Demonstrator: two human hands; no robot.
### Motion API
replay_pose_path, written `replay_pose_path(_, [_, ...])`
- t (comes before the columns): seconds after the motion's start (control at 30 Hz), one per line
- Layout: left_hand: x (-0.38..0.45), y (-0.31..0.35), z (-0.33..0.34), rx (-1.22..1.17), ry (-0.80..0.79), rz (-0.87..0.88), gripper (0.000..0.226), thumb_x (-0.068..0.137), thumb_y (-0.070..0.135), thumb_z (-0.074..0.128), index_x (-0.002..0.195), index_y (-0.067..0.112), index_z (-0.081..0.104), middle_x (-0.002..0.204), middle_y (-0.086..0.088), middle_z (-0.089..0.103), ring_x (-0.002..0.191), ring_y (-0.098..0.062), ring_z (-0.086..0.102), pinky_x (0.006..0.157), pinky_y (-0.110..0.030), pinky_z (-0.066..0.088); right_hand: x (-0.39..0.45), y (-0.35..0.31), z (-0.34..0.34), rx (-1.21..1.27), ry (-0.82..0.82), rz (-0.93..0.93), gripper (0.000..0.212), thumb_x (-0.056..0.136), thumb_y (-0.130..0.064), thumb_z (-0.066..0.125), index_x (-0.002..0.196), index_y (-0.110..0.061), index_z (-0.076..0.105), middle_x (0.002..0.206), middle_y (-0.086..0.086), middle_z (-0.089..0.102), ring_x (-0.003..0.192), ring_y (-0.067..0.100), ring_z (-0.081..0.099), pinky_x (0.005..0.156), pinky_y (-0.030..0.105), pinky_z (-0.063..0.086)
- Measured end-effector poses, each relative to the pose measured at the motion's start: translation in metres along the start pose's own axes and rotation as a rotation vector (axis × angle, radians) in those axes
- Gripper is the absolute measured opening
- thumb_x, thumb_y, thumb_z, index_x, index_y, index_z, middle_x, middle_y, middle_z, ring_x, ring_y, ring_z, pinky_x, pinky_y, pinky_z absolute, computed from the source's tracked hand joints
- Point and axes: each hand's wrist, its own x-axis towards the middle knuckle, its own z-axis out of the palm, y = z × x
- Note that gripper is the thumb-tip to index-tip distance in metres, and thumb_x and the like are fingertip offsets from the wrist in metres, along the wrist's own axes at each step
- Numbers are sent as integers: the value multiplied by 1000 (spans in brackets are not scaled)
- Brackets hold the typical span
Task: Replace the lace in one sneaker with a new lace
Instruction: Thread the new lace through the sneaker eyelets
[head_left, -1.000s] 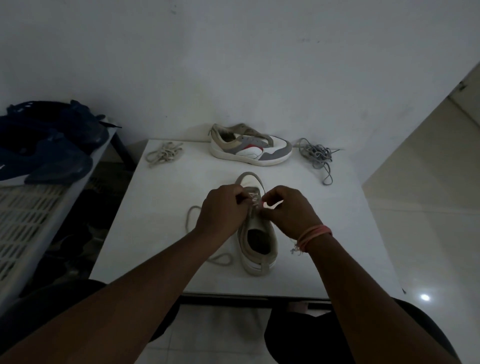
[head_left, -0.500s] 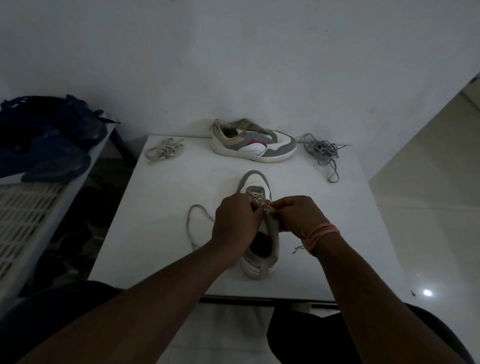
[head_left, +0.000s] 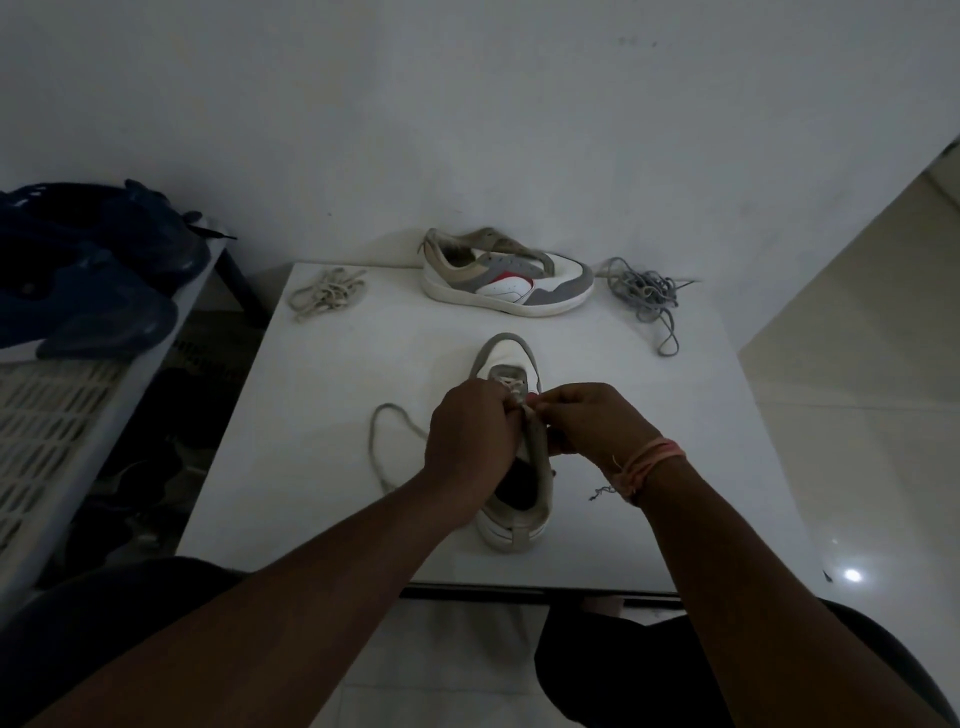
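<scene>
1. Now the shoe (head_left: 511, 483) is kept on the table (head_left: 332, 467), toe pointing away.
2. Its lace (head_left: 387, 441) is pinched by the left hand (head_left: 470, 441) and right hand (head_left: 597, 423) at the eyelets.

Both hands (head_left: 535, 431) apparently pinch the sneaker's (head_left: 511, 457) lace (head_left: 395, 441).

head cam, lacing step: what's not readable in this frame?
- Eyelets being worked on the near sneaker: head view, covered by the left hand and right hand.
- Which lace end each hand pinches: fingers overlap, too dark.
- Beige lace loop: its run to the shoe is hidden behind the left hand.
- Dark bundle at left: cut by the edge, too dim.
</scene>
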Motion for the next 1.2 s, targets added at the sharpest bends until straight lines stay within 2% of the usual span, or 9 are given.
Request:
replay_pose_path(0.3, [-6, 10, -3, 185, -88, -179, 34, 94, 44, 56, 120, 22, 60, 119, -2, 62, 115, -31, 54, 91, -43, 42, -2, 14, 15, -256, 207, -151, 12, 91, -14, 65, 84, -15, 74, 75, 2, 74, 67, 20, 72, 74, 40, 63])
replay_pose_path(0.43, [0, 2, -16, 127, -115, -164, 31, 91, 27, 66, 115, 11, 56, 115, -12, 63, 107, -33, 60, 78, -34, 41, 0, 9, -11, -36, 376, -24, 20, 90, -8, 55, 73, -9, 66, 65, 16, 70, 58, 28, 73, 67, 49, 63])
replay_pose_path(0.57, [5, -8, -23, -54, -236, -269, 34, 82, 42, 75, 94, 12, 63, 94, -8, 72, 84, -29, 71, 72, -35, 57, -5, 10, -70, -494, 769, 69, 22, 81, -21, 52, 94, -10, 65, 98, 18, 68, 95, 40, 69, 86, 41, 56])
replay_pose_path(0.67, [5, -8, -28, -18, -271, -248, 43, 79, 51, 78, 90, 13, 61, 87, -5, 67, 82, -26, 65, 60, -30, 42, -10, 25, -65, -827, 612, 162, 31, 86, -19, 56, 116, -9, 57, 119, 21, 55, 112, 44, 57, 92, 45, 48])
replay_pose_path(0.83, [8, -4, -35, 24, -296, -198, 37, 80, 42, 81, 87, 15, 57, 82, 0, 61, 78, -20, 57, 51, -25, 29, -1, 30, -5, -707, 247, -327, 31, 96, -30, 59, 127, -26, 61, 123, 9, 57, 109, 29, 55, 95, 45, 49])
replay_pose_path(0.93, [6, -5, -34, 35, -285, -161, 32, 83, 39, 79, 85, 18, 55, 86, -2, 65, 81, -23, 60, 54, -26, 31, -1, 23, 11, -758, 253, -444, 17, 97, -30, 56, 106, -22, 69, 107, 4, 62, 100, 25, 55, 88, 43, 51])
replay_pose_path(1.07, [7, -11, -37, -27, -307, -176, 39, 77, 45, 83, 79, 19, 54, 84, -4, 67, 85, -25, 67, 58, -29, 36, 2, 30, -24, -1085, 527, -67, 24, 93, -28, 51, 102, -13, 67, 108, 11, 64, 104, 34, 60, 88, 42, 50])
replay_pose_path(1.13, [8, -13, -38, -43, -322, -172, 41, 76, 46, 83, 77, 20, 52, 83, -4, 67, 85, -26, 68, 61, -29, 39, 4, 35, -47, -1012, 549, 42, 23, 93, -29, 53, 102, -11, 66, 111, 15, 65, 104, 36, 60, 89, 41, 47])
replay_pose_path(1.2, [9, -13, -37, -45, -326, -160, 40, 76, 45, 83, 78, 20, 52, 86, -5, 70, 85, -26, 69, 63, -30, 42, 6, 33, -46, -739, 443, -110, 20, 95, -29, 60, 94, -11, 69, 101, 13, 70, 93, 31, 64, 82, 34, 48])
